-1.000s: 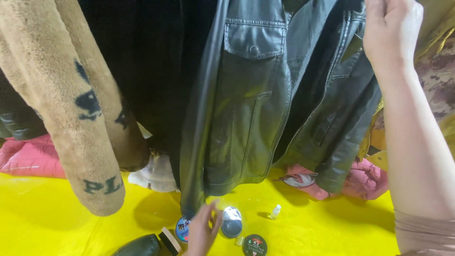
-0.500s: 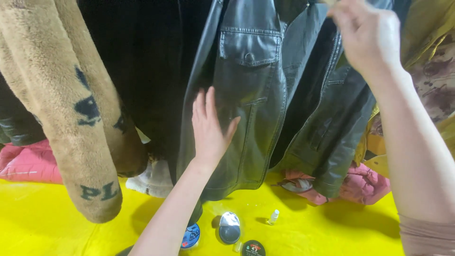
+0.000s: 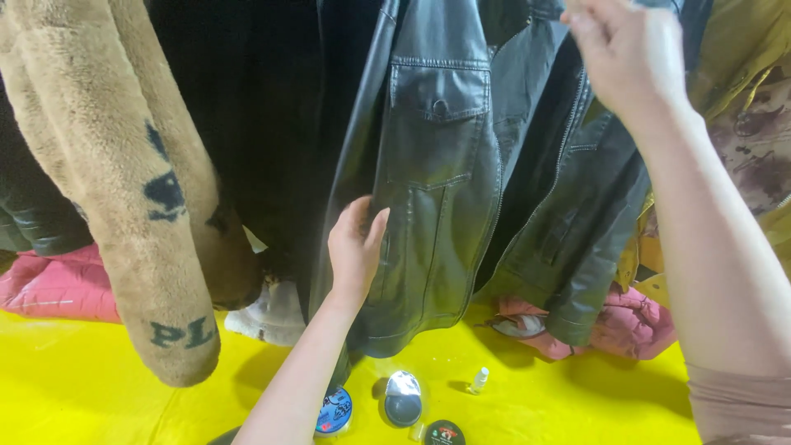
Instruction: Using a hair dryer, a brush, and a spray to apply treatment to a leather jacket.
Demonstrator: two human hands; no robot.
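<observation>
Resting flat with fingers spread, the left hand (image 3: 356, 247) presses on the front panel of a hanging black leather jacket (image 3: 445, 189), just below its buttoned chest pocket. Up high, the right hand (image 3: 630, 53) is closed, pinching the garment near its collar. A tan fleece sleeve (image 3: 124, 189) hangs to the left. Below, on the yellow surface (image 3: 99, 387), lie round tins (image 3: 403, 398), a small clear bottle (image 3: 479, 379) and pink cloth (image 3: 58, 284).

Hanging glossy black leather jacket (image 3: 441, 189)
</observation>
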